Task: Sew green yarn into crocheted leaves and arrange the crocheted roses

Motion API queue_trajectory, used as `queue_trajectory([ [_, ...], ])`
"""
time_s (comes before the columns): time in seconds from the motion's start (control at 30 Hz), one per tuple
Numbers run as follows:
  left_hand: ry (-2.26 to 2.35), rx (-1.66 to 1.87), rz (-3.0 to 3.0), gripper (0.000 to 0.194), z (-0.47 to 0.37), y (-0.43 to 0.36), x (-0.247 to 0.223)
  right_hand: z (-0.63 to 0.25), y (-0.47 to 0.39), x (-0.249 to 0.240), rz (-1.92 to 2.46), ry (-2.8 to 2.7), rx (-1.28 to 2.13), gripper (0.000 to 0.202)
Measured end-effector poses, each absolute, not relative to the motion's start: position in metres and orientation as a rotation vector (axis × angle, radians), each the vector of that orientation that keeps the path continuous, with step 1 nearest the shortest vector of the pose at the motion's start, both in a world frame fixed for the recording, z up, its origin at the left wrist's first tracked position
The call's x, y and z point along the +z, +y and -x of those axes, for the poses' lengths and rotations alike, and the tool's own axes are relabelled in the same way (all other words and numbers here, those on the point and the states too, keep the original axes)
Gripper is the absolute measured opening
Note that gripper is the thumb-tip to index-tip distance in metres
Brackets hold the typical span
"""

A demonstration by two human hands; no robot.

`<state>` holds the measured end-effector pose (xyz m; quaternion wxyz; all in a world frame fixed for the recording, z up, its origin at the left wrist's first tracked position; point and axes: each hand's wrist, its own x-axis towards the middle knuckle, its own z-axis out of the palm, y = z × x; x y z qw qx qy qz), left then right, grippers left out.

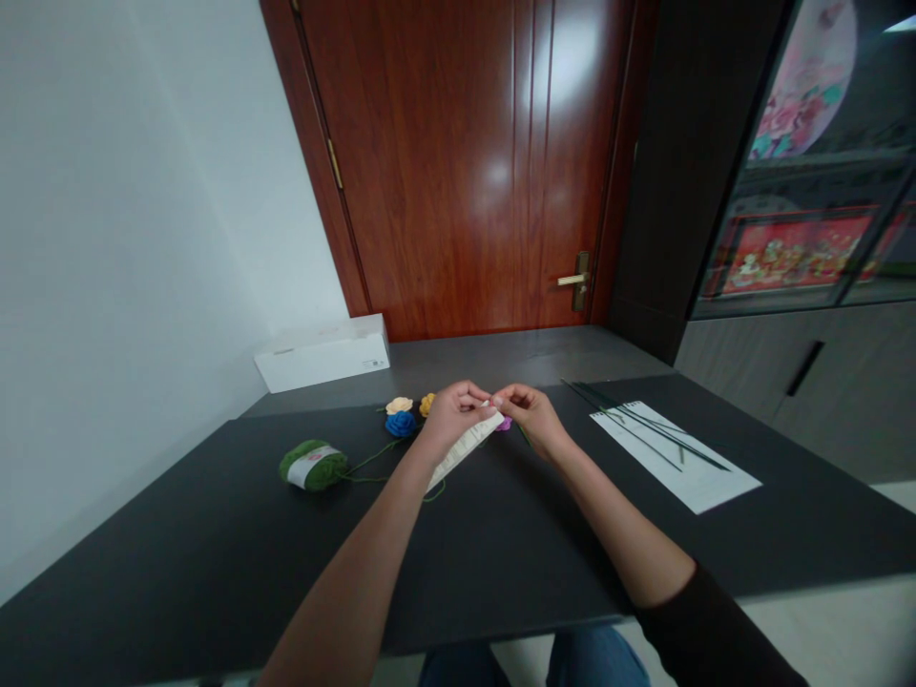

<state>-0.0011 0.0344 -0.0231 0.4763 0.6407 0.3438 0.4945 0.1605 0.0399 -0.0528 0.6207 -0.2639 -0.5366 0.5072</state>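
Observation:
My left hand [456,416] is closed in a pinch on a pale printed strip [468,448], which slants down toward the table's near side under the wrist. Fingertip to fingertip with it, my right hand [535,417] pinches at the strip's upper end; what lies between its fingers is too small to make out. Just beneath the hands shows part of a purple flower [505,424]. Left of them lie a blue flower [400,424], a cream flower [399,405] and a yellow flower [427,405], partly hidden by my left hand.
A banded ball of green yarn [313,466] sits at the left, its loose strand running toward my left wrist. On the right, several thin dark green stems [658,429] lie across white paper [697,487]. A white box [325,353] stands at the back left by the wall.

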Motion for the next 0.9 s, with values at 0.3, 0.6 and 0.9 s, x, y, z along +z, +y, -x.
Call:
queue_trajectory([
  [0.3,0.835,1.214,-1.602,0.032,0.001,0.038,-0.025,-0.156,0.038,-0.051,0.662,-1.219,1.141,0.043],
  [0.6,0.922,1.345,-1.666,0.034,0.003,0.042,-0.026,-0.151,0.049,-0.066,0.762,-1.287,1.122,0.049],
  [0.9,1.580,1.403,-1.682,0.019,0.047,0.061,-0.013,-0.228,0.087,-0.075,1.331,-1.212,0.861,0.037],
])
